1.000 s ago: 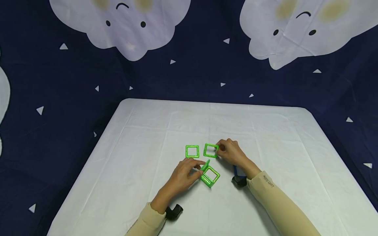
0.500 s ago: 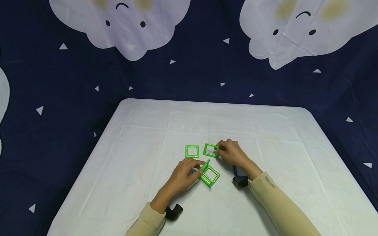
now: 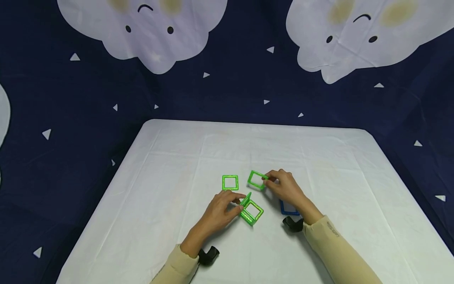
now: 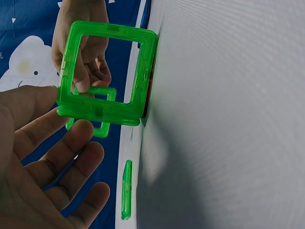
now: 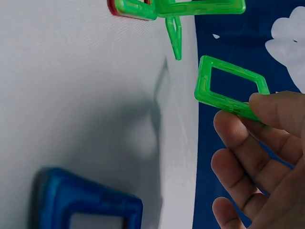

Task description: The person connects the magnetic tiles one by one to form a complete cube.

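Observation:
My left hand [image 3: 223, 207] pinches a corner of a joined pair of green square magnetic tiles [image 4: 145, 71] with thumb and forefinger; one tile stands up from the other. A red edge [image 4: 148, 93] shows beneath the pair at the tabletop. Raised above the table, a single open-centred green square tile [image 5: 204, 78] is held between the thumb and fingers of my right hand [image 3: 283, 187]. Flat on the cloth beyond my left hand lies another green square tile [image 3: 230, 176]. Beneath my right wrist is a blue tile [image 5: 95, 202], partly covered by the arm in the head view.
A white cloth covers the table [image 3: 177, 157]. Behind it hangs a dark blue curtain [image 3: 234, 90] with white clouds and triangles. Black wrist cameras [image 3: 208, 255] jut out below both wrists, close over the cloth.
My right hand has drawn back slightly to the right with its green tile, which has tilted. More of the blue tile shows now. The left hand stays in place.

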`<action>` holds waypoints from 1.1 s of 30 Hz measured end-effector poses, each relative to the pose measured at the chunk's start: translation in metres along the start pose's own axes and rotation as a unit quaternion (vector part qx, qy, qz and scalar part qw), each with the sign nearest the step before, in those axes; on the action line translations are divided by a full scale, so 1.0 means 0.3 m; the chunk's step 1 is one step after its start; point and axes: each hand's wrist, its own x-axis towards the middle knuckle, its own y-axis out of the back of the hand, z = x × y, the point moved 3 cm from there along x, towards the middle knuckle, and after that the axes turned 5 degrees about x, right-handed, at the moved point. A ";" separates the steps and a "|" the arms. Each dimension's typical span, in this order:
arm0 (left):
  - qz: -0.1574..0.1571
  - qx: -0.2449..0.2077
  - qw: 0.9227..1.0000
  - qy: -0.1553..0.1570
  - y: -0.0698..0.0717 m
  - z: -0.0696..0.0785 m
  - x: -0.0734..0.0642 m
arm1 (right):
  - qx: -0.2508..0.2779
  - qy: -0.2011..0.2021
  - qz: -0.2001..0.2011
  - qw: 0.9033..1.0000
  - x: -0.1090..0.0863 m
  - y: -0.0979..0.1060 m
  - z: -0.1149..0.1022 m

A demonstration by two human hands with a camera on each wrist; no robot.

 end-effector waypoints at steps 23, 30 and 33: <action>-0.001 -0.004 1.000 0.005 -0.004 -0.004 -0.001 | -0.021 0.033 0.074 0.996 -0.121 0.012 -0.024; -0.001 -0.007 1.000 0.005 -0.005 -0.003 0.000 | -0.036 0.045 0.095 0.994 -0.150 -0.012 -0.028; -0.001 -0.007 1.000 0.004 -0.004 -0.001 0.000 | -0.041 0.051 0.099 0.993 -0.158 -0.024 -0.027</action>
